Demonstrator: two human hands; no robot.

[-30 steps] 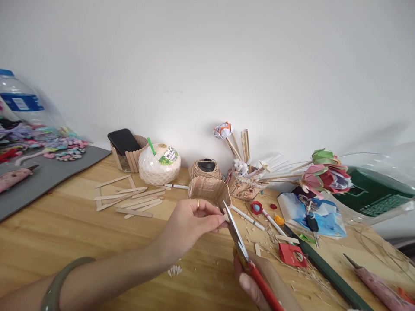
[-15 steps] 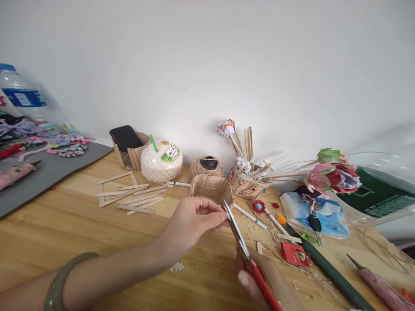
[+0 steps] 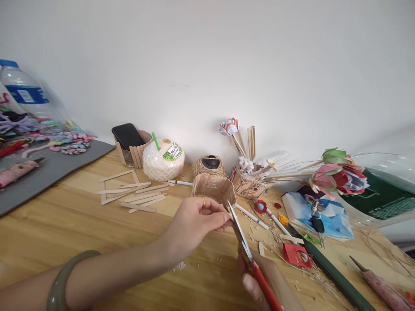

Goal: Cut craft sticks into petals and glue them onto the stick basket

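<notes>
My right hand (image 3: pixel 259 280) is wrapped round a pair of red-handled scissors (image 3: pixel 241 235), blades pointing up and away from me. The blade tips meet the fingertips of my left hand (image 3: pixel 204 218), which are pinched together. Whatever small piece sits in that pinch is too small to make out. Just behind the fingers stands a basket of wooden craft sticks (image 3: pixel 212 185). Below my left wrist, a few small pale petal-shaped pieces (image 3: pixel 179 266) lie on the wooden table (image 3: pixel 136 242).
Loose craft sticks (image 3: pixel 139 196) lie to the left, near a white coconut (image 3: pixel 164 160) with a green straw. Twine (image 3: pixel 207 166) stands behind the basket. At right are paper flowers (image 3: pixel 340 175), shavings, a red paper piece (image 3: pixel 296 255) and a pink-handled awl (image 3: pixel 382 285).
The whole view has shifted slightly, so things sit a little further right. Both hands keep nearly the same pose, with the scissors still at the left fingertips.
</notes>
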